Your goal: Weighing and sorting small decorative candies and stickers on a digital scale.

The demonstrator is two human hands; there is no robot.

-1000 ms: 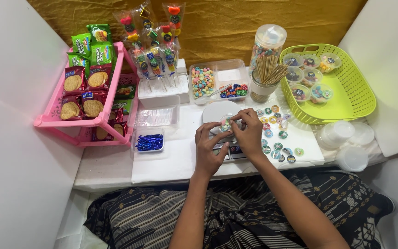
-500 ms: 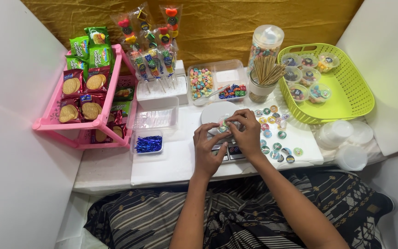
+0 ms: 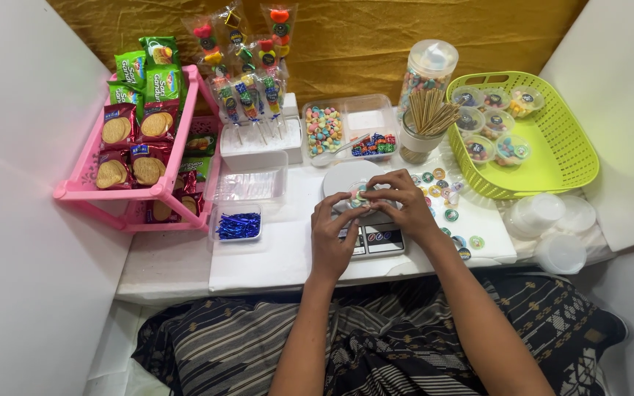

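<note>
Seen from above, a seated person works at a low white table [image 3: 258,257] with both hands meeting over a small digital kitchen scale [image 3: 367,236]. The left hand [image 3: 334,236] and the right hand [image 3: 398,202] are close together, fingertips nearly touching, and between them they pinch a small round clear cup of pastel candies [image 3: 361,196]. The cup sits just above the scale's round white platform, at the fingertips of both hands; whether it rests on the platform cannot be told. Both hands are curled narrowly around the cup. To the right of the right hand, round colourful stickers [image 3: 449,213] lie scattered on the table. Behind the hands stands a clear tray of small pastel candies [image 3: 323,129] and a white cup of wooden sticks [image 3: 425,125], with a tall clear candy jar [image 3: 427,70] just behind it. At the far right, a lime green basket [image 3: 563,158] holds several filled and lidded cups, and a stack of clear lids [image 3: 541,216] lies near it. On the left, a pink rack [image 3: 82,192] carries packets of biscuits, and a small clear dish of blue twist ties [image 3: 238,224] sits beside it. Wrapped candy skewers [image 3: 247,70] stand upright at the back, against a golden cloth.
</note>
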